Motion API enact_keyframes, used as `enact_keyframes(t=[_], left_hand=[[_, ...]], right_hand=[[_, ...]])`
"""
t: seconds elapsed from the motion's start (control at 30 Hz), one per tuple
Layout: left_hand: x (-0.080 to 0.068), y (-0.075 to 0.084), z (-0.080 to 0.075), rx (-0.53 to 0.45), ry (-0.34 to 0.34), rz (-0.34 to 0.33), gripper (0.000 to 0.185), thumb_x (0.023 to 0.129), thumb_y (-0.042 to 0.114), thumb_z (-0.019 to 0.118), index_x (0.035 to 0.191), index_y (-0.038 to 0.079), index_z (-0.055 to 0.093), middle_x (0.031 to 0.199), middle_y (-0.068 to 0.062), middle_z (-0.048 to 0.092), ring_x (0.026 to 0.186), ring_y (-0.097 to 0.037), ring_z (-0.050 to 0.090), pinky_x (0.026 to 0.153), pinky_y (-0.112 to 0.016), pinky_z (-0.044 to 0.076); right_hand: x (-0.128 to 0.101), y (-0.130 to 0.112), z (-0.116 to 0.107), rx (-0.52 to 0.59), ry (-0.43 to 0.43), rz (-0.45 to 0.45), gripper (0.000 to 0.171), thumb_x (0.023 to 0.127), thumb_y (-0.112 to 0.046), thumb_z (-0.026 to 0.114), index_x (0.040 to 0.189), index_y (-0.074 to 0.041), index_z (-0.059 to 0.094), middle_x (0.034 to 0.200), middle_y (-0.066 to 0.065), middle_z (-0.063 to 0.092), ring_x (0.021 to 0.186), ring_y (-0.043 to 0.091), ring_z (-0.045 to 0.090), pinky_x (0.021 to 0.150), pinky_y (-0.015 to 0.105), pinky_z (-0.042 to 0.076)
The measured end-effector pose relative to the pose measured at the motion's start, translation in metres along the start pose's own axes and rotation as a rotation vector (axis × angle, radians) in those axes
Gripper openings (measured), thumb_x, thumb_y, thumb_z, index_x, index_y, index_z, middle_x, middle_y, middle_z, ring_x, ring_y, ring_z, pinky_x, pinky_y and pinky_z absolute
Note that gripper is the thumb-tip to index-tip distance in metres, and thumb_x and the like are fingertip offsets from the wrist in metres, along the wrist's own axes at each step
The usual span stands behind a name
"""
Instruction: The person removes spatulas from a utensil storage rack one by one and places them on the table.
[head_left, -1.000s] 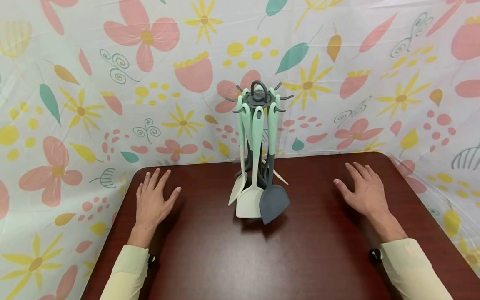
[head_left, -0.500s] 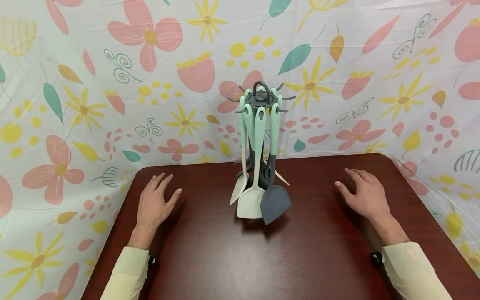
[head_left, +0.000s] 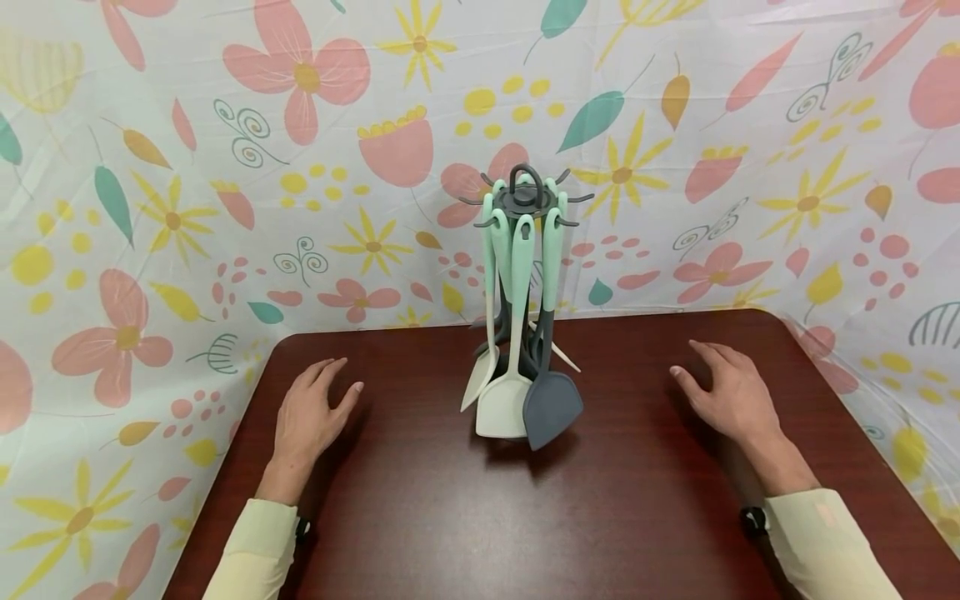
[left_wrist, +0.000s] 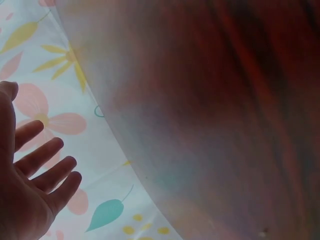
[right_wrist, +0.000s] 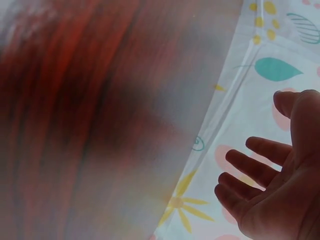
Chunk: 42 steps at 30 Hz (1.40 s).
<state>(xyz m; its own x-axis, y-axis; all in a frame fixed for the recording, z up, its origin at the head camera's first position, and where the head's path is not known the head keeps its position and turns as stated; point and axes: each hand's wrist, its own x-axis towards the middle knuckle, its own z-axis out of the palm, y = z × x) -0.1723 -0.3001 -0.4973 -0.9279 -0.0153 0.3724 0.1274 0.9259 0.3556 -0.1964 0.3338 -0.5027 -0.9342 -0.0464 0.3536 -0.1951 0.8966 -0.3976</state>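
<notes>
A dark grey utensil stand with a looped top stands at the middle back of the table. Kitchen tools with mint-green handles hang from its hooks. A cream turner faces the front, a dark grey turner hangs to its right, and another cream utensil hangs to its left. Those behind are mostly hidden. To the left, my left hand holds nothing, its fingers relaxed and spread in the left wrist view. My right hand is likewise empty on the right side, thumb toward the stand.
The glossy dark red-brown table has rounded back corners. Close behind it hangs a white floral cloth, which also runs along the left and right sides. A dark wrist strap piece shows at the right cuff.
The fingers of both hands have bent down slightly, and their tips sit a little lower. The whole view has shifted a little. The stand and its utensils stay in place.
</notes>
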Motion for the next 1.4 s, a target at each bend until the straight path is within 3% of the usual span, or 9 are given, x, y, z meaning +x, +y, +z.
enact_keyframes(t=[0.57, 0.9, 1.23, 1.4], left_hand=[[-0.006, 0.002, 0.002, -0.017, 0.007, 0.013, 0.053, 0.103, 0.049, 0.069, 0.143, 0.014, 0.065, 0.138, -0.017, 0.065, 0.124, -0.043, 0.061, 0.105, -0.064, 0.047], [-0.005, 0.012, 0.001, -0.073, 0.009, 0.022, 0.053, 0.102, 0.051, 0.069, 0.141, 0.016, 0.067, 0.132, -0.012, 0.068, 0.117, -0.039, 0.066, 0.097, -0.060, 0.053], [-0.003, 0.026, -0.001, -0.142, 0.032, 0.062, 0.051, 0.102, 0.050, 0.070, 0.140, 0.016, 0.067, 0.123, -0.012, 0.071, 0.107, -0.036, 0.068, 0.097, -0.060, 0.051], [-0.002, 0.033, -0.001, -0.183, 0.038, 0.084, 0.048, 0.102, 0.047, 0.070, 0.139, 0.016, 0.068, 0.121, -0.010, 0.071, 0.103, -0.036, 0.069, 0.088, -0.057, 0.054]], right_hand=[[-0.004, -0.003, -0.001, 0.012, -0.015, 0.001, 0.058, 0.104, -0.037, 0.068, 0.145, 0.003, 0.058, 0.140, 0.035, 0.056, 0.129, 0.057, 0.049, 0.105, 0.072, 0.037], [-0.004, -0.011, -0.006, 0.019, -0.038, 0.037, 0.062, 0.106, -0.043, 0.064, 0.147, 0.002, 0.056, 0.143, 0.036, 0.054, 0.130, 0.057, 0.048, 0.105, 0.074, 0.036], [-0.003, -0.021, -0.010, 0.055, -0.013, 0.019, 0.061, 0.106, -0.043, 0.063, 0.148, 0.001, 0.057, 0.142, 0.034, 0.056, 0.130, 0.056, 0.050, 0.103, 0.073, 0.037], [0.001, -0.024, -0.012, 0.072, -0.014, 0.021, 0.061, 0.107, -0.044, 0.063, 0.149, -0.001, 0.056, 0.143, 0.033, 0.056, 0.132, 0.055, 0.049, 0.104, 0.073, 0.037]])
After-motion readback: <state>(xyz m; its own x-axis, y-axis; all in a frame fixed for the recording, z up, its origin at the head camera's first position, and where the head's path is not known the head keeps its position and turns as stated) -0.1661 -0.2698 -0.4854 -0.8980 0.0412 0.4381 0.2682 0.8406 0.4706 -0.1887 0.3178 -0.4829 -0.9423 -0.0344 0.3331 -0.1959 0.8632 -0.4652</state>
